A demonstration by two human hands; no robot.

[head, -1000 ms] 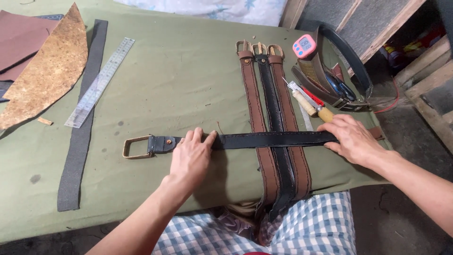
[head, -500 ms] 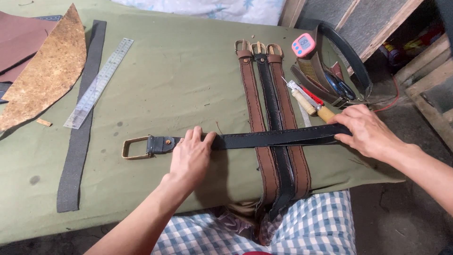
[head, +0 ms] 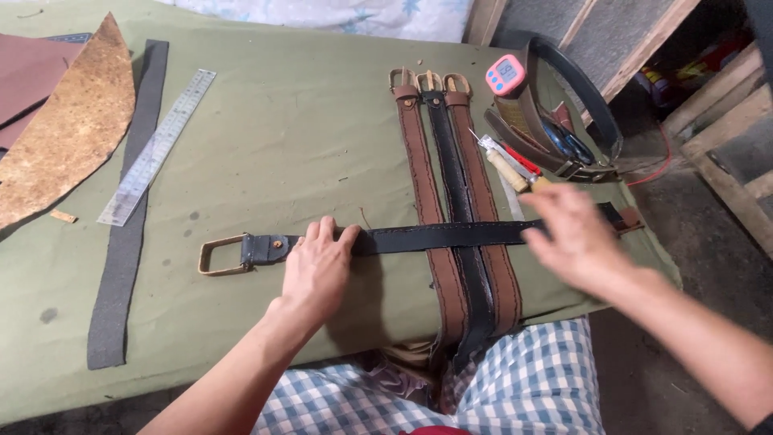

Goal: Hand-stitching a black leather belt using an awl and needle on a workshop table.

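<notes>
While both hands work, a black belt (head: 435,236) lies crosswise near the bench's (head: 306,121) front edge.
Left hand (head: 316,270) presses flat, fingers spread, beside its buckle (head: 221,255); right hand (head: 573,235), blurred and loose-fingered, has lifted toward the right edge, over three lengthwise belts (head: 459,201).

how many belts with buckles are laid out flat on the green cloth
4. Two brown belts and a black belt lie side by side; another black belt crosses them under the left hand. The coiled straps aren't counted.
</notes>
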